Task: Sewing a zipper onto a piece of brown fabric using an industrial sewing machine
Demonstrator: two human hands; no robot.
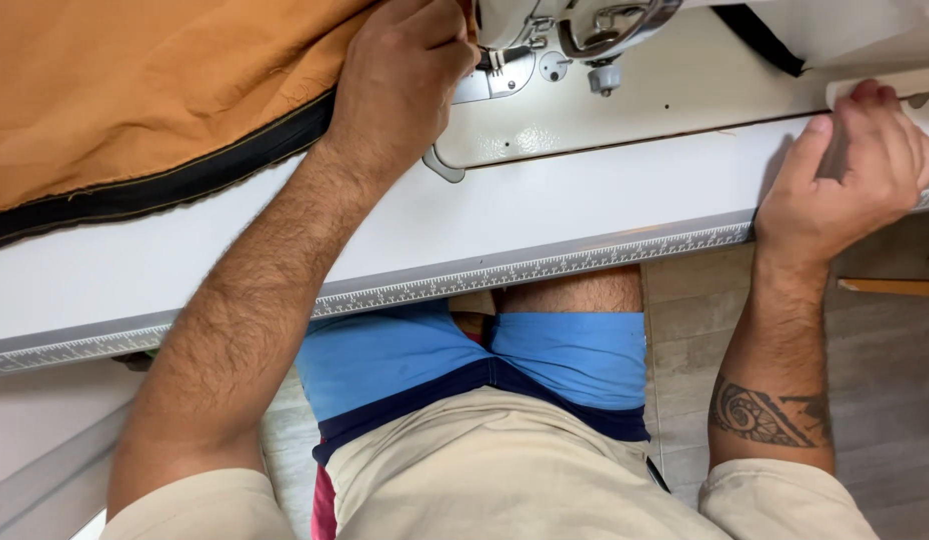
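My left hand (pixel 400 85) rests on a large brown fabric (pixel 135 90) with black edging (pixel 185 175). Its fingers are curled on the cloth right beside the presser foot (pixel 495 60) of a white sewing machine (pixel 585 25). My right hand (pixel 850 175) sits at the table's right end, closed around a slim metal tool (pixel 920 98). Only the tip of that tool shows past the fingers. What kind of tool it is cannot be told.
The white sewing table (pixel 585 210) carries a printed ruler strip (pixel 535 270) along its near edge. A black strap (pixel 760 40) lies behind the machine. My lap in blue shorts (pixel 565 355) is under the table, with wood-look floor (pixel 885 380) to the right.
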